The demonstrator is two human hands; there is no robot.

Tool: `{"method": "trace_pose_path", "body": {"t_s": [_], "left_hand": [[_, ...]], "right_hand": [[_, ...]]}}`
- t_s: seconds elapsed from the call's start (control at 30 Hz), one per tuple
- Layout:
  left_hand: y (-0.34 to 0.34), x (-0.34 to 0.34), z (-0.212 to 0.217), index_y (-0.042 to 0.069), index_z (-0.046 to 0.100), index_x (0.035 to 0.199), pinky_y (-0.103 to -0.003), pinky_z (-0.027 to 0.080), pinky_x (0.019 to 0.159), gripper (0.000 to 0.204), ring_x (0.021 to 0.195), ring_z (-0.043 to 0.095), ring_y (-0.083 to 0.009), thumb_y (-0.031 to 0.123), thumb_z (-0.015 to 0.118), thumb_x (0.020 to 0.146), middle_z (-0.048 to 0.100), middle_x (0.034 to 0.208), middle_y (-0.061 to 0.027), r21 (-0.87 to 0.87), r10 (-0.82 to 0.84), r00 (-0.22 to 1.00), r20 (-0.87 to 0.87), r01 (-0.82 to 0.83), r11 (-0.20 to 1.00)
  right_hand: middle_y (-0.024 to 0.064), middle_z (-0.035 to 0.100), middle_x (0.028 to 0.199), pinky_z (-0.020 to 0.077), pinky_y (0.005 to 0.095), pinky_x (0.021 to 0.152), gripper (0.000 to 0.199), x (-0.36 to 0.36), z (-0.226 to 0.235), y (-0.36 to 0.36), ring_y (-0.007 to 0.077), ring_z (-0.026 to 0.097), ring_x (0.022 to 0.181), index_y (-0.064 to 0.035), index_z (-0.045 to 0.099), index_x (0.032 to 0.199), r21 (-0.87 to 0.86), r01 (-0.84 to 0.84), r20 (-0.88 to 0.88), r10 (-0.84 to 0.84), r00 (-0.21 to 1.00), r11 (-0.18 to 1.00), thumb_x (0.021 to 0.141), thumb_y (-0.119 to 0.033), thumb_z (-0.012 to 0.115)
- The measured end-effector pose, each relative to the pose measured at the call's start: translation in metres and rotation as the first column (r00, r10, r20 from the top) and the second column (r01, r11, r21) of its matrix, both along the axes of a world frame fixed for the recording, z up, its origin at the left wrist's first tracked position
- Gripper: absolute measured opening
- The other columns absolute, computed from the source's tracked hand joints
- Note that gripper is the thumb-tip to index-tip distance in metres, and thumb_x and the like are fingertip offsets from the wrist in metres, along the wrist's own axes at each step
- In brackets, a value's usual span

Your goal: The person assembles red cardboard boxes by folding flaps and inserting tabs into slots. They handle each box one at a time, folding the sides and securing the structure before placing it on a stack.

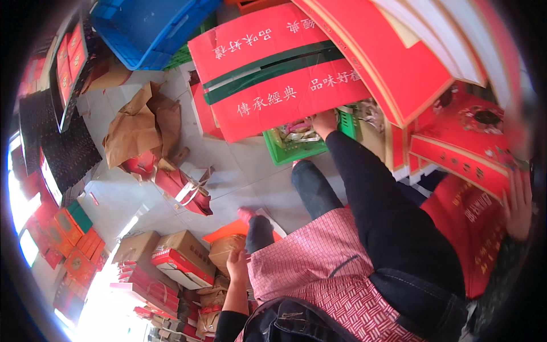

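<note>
My right hand, at the end of a black sleeve, grips the lower edge of a large red carton with a green stripe and white characters. The carton hangs tilted over a green plastic crate holding small packets. My left hand hangs low beside my pink checked apron, against a small brown carton; its fingers are not clear. A third hand at the right edge lies on a red gift bag; I cannot tell whose it is.
A blue crate stands at the top. Crumpled brown paper and a red bag lie on the pale floor. Red and brown boxes pile at lower left. More red cartons crowd the right.
</note>
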State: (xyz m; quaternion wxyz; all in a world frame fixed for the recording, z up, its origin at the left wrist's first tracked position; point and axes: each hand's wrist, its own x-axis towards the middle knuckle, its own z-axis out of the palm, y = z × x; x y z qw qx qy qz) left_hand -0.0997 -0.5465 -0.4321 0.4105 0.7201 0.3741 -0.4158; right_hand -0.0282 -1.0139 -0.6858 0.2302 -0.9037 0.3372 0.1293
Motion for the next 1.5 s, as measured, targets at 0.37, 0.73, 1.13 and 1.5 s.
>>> {"method": "trace_pose_path", "body": {"t_s": [0.37,0.73,1.13,1.5], "left_hand": [[-0.121,0.084,-0.024,-0.003,0.054,0.1,-0.031,0.051,0.075,0.018,0.082,0.062,-0.0191,0.01,0.047,0.091,0.06,0.096,-0.0111,-0.19,-0.161,0.981,-0.105,0.139,0.972],[-0.266,0.144,0.038,-0.002,0.052,0.112,-0.034,0.045,0.083,0.041,0.095,0.059,-0.0214,0.033,0.046,0.093,0.061,0.102,-0.0148,-0.683,-0.347,0.9,-0.264,0.08,0.726],[-0.298,0.143,0.085,-0.003,0.05,0.103,-0.046,0.047,0.071,0.029,0.087,0.057,-0.0426,0.011,0.056,0.079,0.059,0.091,-0.0246,-0.105,-0.95,0.063,0.307,0.994,0.032],[-0.511,0.285,0.208,-0.003,0.046,0.116,-0.042,0.039,0.091,0.043,0.112,0.044,-0.0361,0.008,0.061,0.077,0.043,0.12,-0.0224,0.393,-0.243,-0.325,0.914,0.562,0.727]], "right_hand": [[0.007,0.055,0.077,0.0498,0.0352,0.057,0.014,-0.044,-0.028,0.021,0.0186,0.056,0.064,-0.0106,0.054,0.095,0.88,0.46,-0.166,-0.826,0.539,0.123,0.089,-0.023,0.049],[0.0242,0.058,0.081,0.043,0.0542,0.064,0.014,-0.038,0.333,0.135,0.0437,0.057,0.072,-0.0004,0.048,0.09,0.586,0.085,-0.105,-0.028,0.994,0.806,0.083,-0.012,0.047],[0.0088,0.062,0.08,0.0445,0.0278,0.074,0.04,-0.009,0.314,0.109,0.0147,0.058,0.077,-0.0007,0.057,0.084,0.929,0.312,0.004,-0.852,0.524,0.197,0.097,-0.031,0.034],[-0.0028,0.052,0.069,0.0227,0.0202,0.034,0.038,-0.041,0.456,-0.182,0.0065,0.035,0.039,-0.0072,0.055,0.094,0.881,0.463,0.347,-0.793,-0.501,0.093,0.089,-0.044,0.047]]}}
